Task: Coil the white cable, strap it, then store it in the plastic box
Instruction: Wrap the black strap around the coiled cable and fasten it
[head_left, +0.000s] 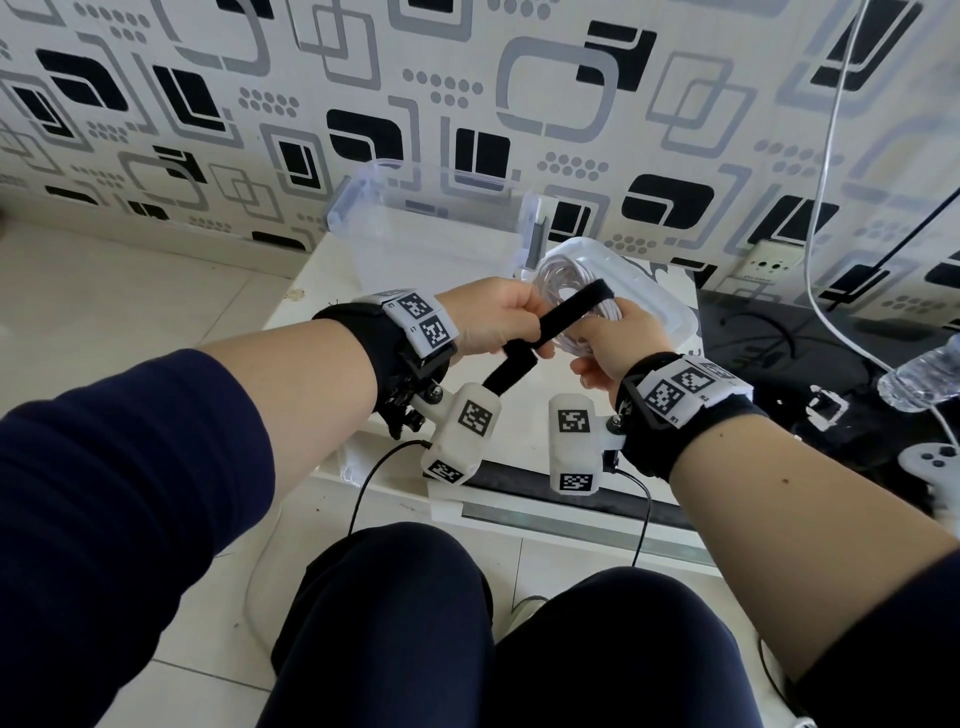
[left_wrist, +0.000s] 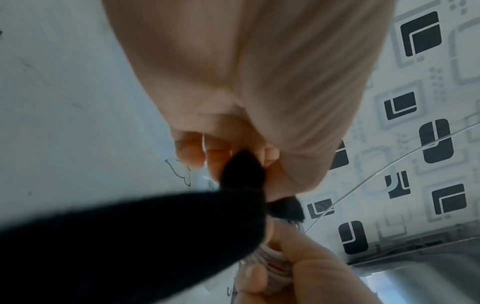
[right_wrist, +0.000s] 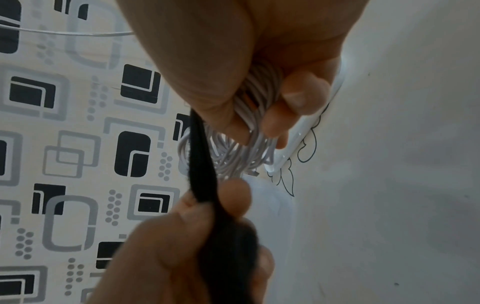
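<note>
The white cable (head_left: 563, 275) is wound into a coil, and my right hand (head_left: 610, 335) grips one side of the bundle above the white tabletop (head_left: 311, 291). A black strap (head_left: 561, 314) loops over the coil's top. My left hand (head_left: 519, 325) pinches the strap between thumb and fingers, and its loose tail hangs toward my left wrist. In the right wrist view the fingers (right_wrist: 293, 96) curl round the cable strands (right_wrist: 241, 152), with the strap (right_wrist: 205, 164) running down to my left hand (right_wrist: 207, 222). The clear plastic box (head_left: 363, 228) stands open behind my hands.
The box's lid (head_left: 670, 306) lies on the tabletop under the coil. A water bottle (head_left: 919, 379) and a white game controller (head_left: 930, 462) are at the right over a dark surface. A thin white wire (head_left: 826, 156) hangs along the patterned wall. My knees are below.
</note>
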